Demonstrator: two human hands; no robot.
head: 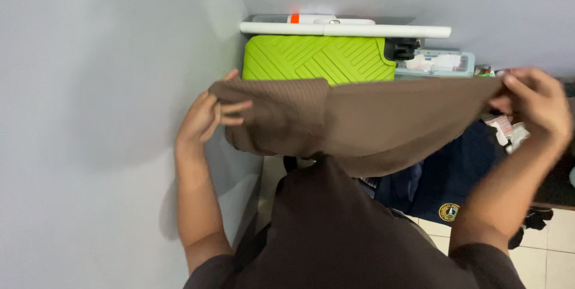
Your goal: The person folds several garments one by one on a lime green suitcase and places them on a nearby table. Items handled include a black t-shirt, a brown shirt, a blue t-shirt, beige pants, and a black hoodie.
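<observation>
A brown knit garment hangs stretched between my two hands at chest height. My left hand pinches its left edge, where the fabric is folded over into a ribbed band. My right hand grips the right corner, fingers curled around the cloth. The garment's lower edge droops toward my dark shirt below it.
A lime green ribbed suitcase stands against the wall behind the garment, with a white tube across its top. A pale plastic box sits to its right. Dark blue clothing with a round badge lies lower right. A grey wall is close on the left.
</observation>
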